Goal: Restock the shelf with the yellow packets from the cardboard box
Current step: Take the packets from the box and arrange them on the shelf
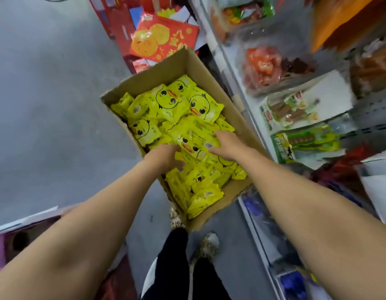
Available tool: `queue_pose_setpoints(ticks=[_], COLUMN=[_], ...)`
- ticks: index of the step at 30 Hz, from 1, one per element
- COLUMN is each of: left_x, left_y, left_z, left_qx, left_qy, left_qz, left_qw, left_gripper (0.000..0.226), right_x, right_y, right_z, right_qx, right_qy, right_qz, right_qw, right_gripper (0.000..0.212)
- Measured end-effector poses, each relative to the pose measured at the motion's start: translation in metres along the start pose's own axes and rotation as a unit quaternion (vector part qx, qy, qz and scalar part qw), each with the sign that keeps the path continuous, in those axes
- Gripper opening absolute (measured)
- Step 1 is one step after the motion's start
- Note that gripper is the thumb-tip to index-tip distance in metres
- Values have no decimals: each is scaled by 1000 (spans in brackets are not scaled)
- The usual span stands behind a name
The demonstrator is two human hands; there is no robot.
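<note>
— Grey concrete floor [47, 94] runs down a shop aisle, with the shelf [235, 68] of snack bags along the right side. What step is the person on?

— Gathering, by the look of it. The cardboard box [157, 72] stands open on the floor, hard against the foot of the shelf, and it is heaped with yellow packets [166, 100] printed with a duck face. Both arms reach down into it.

— And the hands?

— The left hand [164, 158] lies on the heap near the box's left wall, fingers curled down onto the packets; the right hand [227, 144] rests on the heap nearer the shelf side, fingers spread and bent over the top layer. Between them lies one packet face up (its orange beak plain to see), and the two hands bracket it. Whether either hand has closed on a packet cannot be told; the fingertips are hidden in the pile.

— So nothing has left the box?

— No packet is lifted clear. The next move probably calls for closing both hands round a bunch from either side, raising it over the box wall, and turning right toward the shelf.

— Any snag?

— The packets look slick and loosely piled, so a bunch may slip apart.
</note>
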State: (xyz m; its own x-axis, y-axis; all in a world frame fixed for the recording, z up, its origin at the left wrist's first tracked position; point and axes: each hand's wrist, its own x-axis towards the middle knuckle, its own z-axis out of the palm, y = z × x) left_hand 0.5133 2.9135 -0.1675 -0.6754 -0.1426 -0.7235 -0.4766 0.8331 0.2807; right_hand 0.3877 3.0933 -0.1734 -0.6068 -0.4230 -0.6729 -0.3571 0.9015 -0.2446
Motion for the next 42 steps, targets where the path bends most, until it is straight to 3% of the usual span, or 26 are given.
queue_pose_setpoints(ticks=[5, 10, 13, 17, 20, 22, 24, 26, 29, 32, 34, 37, 40, 42], left_x=[23, 37, 39, 41, 38, 32, 28, 27, 23, 11, 1, -17, -46, -68], left_y=[-12, -8, -3, -6, -9, -8, -6, -6, -10, -10, -8, -3, 14, 30], left_z=[37, 38, 32, 39, 49, 51, 51, 47, 35, 16, 6, -5, -16, -22], left_qx=[96, 67, 13, 73, 136, 200, 250, 238, 130, 28, -48, -206, -381, -463], left_qy=[-128, -159, -174, -215, -178, -101, -28, -15, -57, -27, -10, -1, -17, -21], left_qz=[29, 84, 105, 134, 123, 130, 153, 161, 109, 42, 17, -22, -39, -33], left_qw=[987, 981, 979, 965, 967, 966, 956, 958, 984, 998, 999, 978, 923, 885], left_gripper=[61, 52, 63, 70, 58, 46, 41, 43, 47, 57, 56, 69, 99, 96], right_x=[35, 53, 55, 59, 64, 65, 61, 51, 27, 5, -13, -49, -80, -97], right_y=[10, 13, 7, -14, -27, -25, -17, -7, 6, 26, 31, 26, 30, 34], right_z=[17, 37, 47, 55, 56, 52, 40, 28, 18, 18, 13, -14, -38, -54], right_qx=[-9, 24, 40, -17, -59, -45, 38, 236, 450, 534, 569, 541, 504, 481], right_qy=[15, -15, 15, 54, 93, 91, 59, 12, -28, -37, -36, 11, 52, 79], right_qz=[-15, -7, 7, 44, 67, 60, 64, 100, 174, 172, 153, 125, 87, 76], right_qw=[1000, 1000, 999, 997, 992, 993, 995, 967, 876, 827, 807, 831, 858, 870], right_gripper=[79, 103, 109, 115, 104, 89, 68, 38, 25, 52, 60, 73, 52, 87])
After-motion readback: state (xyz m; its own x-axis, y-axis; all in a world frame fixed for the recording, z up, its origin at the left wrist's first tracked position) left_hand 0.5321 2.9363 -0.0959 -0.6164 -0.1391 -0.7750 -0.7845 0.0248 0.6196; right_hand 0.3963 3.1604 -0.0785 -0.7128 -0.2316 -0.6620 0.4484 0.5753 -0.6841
